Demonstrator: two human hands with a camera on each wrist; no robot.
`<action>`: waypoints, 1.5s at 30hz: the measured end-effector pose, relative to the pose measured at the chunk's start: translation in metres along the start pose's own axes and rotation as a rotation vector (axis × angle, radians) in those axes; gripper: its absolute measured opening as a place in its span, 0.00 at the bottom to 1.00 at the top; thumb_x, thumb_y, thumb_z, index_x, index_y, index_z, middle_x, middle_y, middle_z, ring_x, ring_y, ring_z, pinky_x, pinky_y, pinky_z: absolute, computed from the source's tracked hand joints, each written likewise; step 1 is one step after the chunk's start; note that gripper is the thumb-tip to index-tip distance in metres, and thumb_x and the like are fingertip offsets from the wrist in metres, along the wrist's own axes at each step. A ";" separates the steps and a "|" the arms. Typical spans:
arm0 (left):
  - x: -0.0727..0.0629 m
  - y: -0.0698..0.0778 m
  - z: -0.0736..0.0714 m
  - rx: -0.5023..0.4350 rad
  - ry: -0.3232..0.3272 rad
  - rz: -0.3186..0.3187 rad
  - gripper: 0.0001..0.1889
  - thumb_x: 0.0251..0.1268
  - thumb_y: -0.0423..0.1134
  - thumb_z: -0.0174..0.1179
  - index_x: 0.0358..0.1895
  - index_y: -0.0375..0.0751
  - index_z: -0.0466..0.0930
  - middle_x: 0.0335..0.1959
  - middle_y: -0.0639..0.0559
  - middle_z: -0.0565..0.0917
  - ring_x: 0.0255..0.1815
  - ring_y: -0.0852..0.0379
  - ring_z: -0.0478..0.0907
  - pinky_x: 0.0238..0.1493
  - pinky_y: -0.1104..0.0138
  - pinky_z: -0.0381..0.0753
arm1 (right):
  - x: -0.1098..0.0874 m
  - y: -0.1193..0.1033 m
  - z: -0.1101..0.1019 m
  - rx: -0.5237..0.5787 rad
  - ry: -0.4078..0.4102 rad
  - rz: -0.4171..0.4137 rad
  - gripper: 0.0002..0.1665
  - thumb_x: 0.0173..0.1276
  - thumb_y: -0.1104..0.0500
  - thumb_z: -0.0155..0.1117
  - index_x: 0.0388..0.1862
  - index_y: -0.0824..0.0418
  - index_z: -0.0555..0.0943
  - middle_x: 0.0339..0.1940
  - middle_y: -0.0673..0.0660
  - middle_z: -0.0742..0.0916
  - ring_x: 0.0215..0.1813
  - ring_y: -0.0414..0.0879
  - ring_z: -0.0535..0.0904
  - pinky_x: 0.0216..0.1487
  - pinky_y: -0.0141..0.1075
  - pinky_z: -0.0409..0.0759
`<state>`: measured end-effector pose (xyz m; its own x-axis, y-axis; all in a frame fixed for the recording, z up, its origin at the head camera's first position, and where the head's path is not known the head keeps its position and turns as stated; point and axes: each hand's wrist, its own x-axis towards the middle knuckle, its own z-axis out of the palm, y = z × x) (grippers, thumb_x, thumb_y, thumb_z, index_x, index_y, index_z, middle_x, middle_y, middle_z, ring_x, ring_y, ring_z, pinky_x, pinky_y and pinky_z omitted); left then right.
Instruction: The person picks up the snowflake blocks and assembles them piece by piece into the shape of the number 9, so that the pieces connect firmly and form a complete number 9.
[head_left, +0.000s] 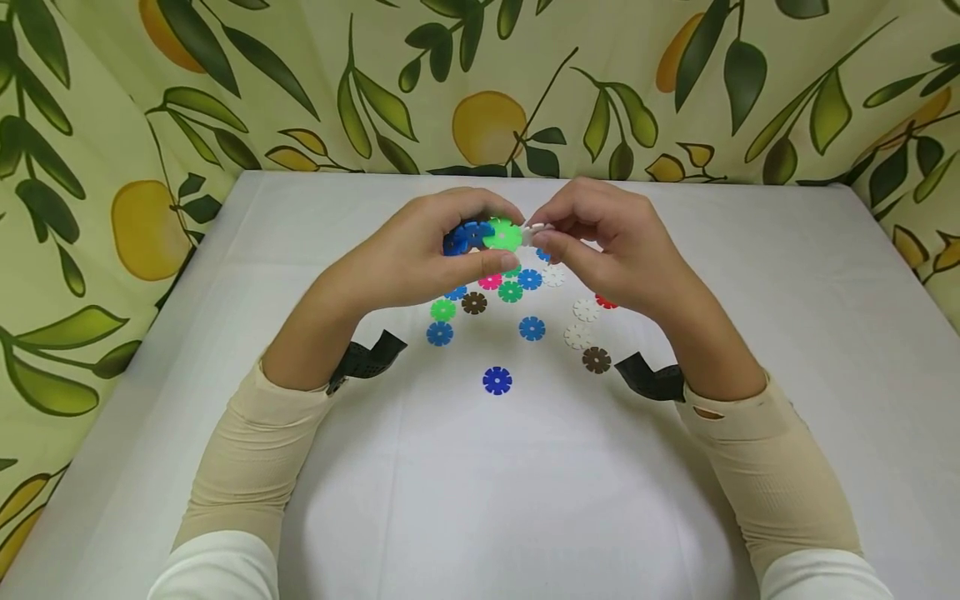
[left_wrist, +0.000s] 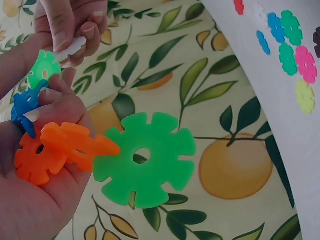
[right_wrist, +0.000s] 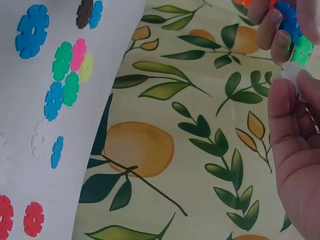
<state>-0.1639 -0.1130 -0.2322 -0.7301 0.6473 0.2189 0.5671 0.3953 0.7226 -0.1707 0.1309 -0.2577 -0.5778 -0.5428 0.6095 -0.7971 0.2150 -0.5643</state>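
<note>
My left hand (head_left: 420,250) grips a chain of notched plastic discs above the far part of the table. In the left wrist view the chain runs from a large green disc (left_wrist: 172,165) through orange discs (left_wrist: 37,157) and blue ones (left_wrist: 25,105) to a light green disc (left_wrist: 44,70). Between thumb and fingers, my right hand (head_left: 611,242) pinches a white notched disc (right_wrist: 291,71). Its edge meets the light green disc (head_left: 504,235); whether the two are slotted together cannot be told. Fingers partly hide the chain in the head view.
Loose notched discs lie on the white table below the hands, among them a dark blue disc (head_left: 497,381), brown discs (head_left: 597,360), white discs (head_left: 577,336) and a blue disc (head_left: 532,328). A leaf-and-fruit patterned cloth (head_left: 487,83) hangs behind the table's far edge.
</note>
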 end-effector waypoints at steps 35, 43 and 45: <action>-0.001 0.006 0.009 0.138 0.005 -0.074 0.11 0.61 0.40 0.69 0.30 0.43 0.75 0.19 0.56 0.80 0.22 0.59 0.77 0.28 0.65 0.74 | 0.000 -0.028 0.028 -0.033 0.178 -0.162 0.09 0.59 0.79 0.68 0.31 0.69 0.80 0.30 0.56 0.84 0.33 0.41 0.81 0.37 0.31 0.82; 0.001 0.004 0.011 0.149 0.031 -0.114 0.09 0.60 0.36 0.69 0.28 0.42 0.77 0.21 0.55 0.81 0.23 0.59 0.79 0.29 0.64 0.76 | 0.000 -0.027 0.036 -0.062 0.216 -0.162 0.09 0.59 0.79 0.68 0.31 0.70 0.79 0.29 0.57 0.84 0.32 0.43 0.80 0.37 0.29 0.81; 0.001 0.003 0.012 0.151 0.034 -0.122 0.09 0.60 0.35 0.69 0.28 0.42 0.77 0.21 0.55 0.82 0.23 0.59 0.80 0.29 0.64 0.77 | 0.000 -0.026 0.037 -0.053 0.219 -0.155 0.09 0.59 0.79 0.69 0.31 0.70 0.79 0.29 0.57 0.84 0.32 0.43 0.80 0.37 0.29 0.80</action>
<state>-0.1582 -0.1035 -0.2371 -0.8079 0.5673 0.1598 0.5227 0.5643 0.6390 -0.1432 0.0954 -0.2640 -0.4673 -0.3849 0.7959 -0.8839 0.1881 -0.4281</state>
